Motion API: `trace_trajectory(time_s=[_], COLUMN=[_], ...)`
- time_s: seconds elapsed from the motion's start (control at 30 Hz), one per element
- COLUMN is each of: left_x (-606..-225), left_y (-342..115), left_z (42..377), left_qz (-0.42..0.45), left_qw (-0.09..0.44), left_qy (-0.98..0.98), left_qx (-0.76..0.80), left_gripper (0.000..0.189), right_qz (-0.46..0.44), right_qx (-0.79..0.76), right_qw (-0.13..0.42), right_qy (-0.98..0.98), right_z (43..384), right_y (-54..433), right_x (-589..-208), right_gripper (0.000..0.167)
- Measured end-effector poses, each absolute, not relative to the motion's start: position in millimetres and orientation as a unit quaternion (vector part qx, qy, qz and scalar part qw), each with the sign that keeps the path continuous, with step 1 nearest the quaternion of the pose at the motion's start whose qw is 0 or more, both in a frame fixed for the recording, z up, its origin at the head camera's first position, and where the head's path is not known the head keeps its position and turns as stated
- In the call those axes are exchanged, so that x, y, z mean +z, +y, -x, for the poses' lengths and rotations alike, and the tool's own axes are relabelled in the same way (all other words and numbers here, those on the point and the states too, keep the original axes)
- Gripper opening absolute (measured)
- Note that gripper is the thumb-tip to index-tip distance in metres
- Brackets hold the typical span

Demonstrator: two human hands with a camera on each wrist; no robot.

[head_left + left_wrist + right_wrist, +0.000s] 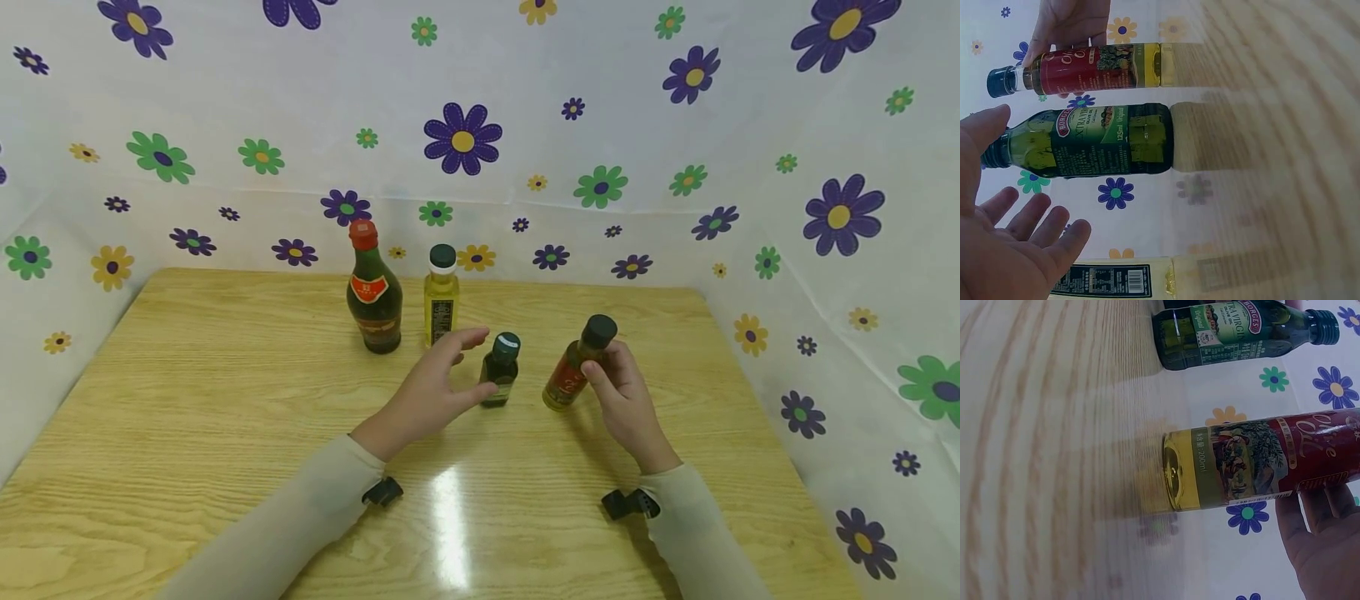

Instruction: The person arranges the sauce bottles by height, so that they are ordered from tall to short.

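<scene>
My right hand (626,400) grips a red-labelled olive oil bottle (567,377) near its neck, thumb on the near side. That bottle has a dark cap and leans a little in the head view; whether its base touches the table cannot be told. My left hand (427,392) is spread beside a small dark green olive oil bottle (498,375), which stands upright. Its thumb is close to the green bottle, and the fingers are not wrapped round it. In the left wrist view the green bottle (1091,140) lies between the left thumb and fingers, with contact unclear.
Behind the left hand stands a yellow oil bottle (441,300) with a dark green cap, partly hidden. Left of it is a dark bottle (375,300) with a red cap. The wooden table (187,400) meets a flower-patterned white cloth (300,100) at the back and sides.
</scene>
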State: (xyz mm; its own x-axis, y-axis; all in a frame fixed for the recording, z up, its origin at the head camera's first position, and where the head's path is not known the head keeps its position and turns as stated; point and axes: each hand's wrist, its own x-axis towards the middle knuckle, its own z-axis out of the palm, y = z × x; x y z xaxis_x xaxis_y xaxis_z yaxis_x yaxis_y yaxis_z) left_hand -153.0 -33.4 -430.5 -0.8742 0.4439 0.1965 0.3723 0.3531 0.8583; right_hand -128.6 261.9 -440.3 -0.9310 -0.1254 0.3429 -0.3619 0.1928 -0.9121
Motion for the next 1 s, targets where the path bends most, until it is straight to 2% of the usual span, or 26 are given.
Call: trace_trajectory(time_s=[0.33, 1.0], left_x=[-438, -442], left_y=[-26, -19], left_z=[157, 160], left_qz=[-0.241, -0.234], left_qw=[0.038, 0.057], left_qy=[0.824, 0.794], left_qx=[0.512, 0.559], left_gripper=[0.061, 0.054], right_qz=[-0.164, -0.155], right_qx=[0.622, 0.612], right_qw=[0.092, 0.092], right_qy=[-0.76, -0.77], right_z=[130, 129], right_y=[262, 262], right_x=[-441, -441], right_gripper=[0.026, 0.024])
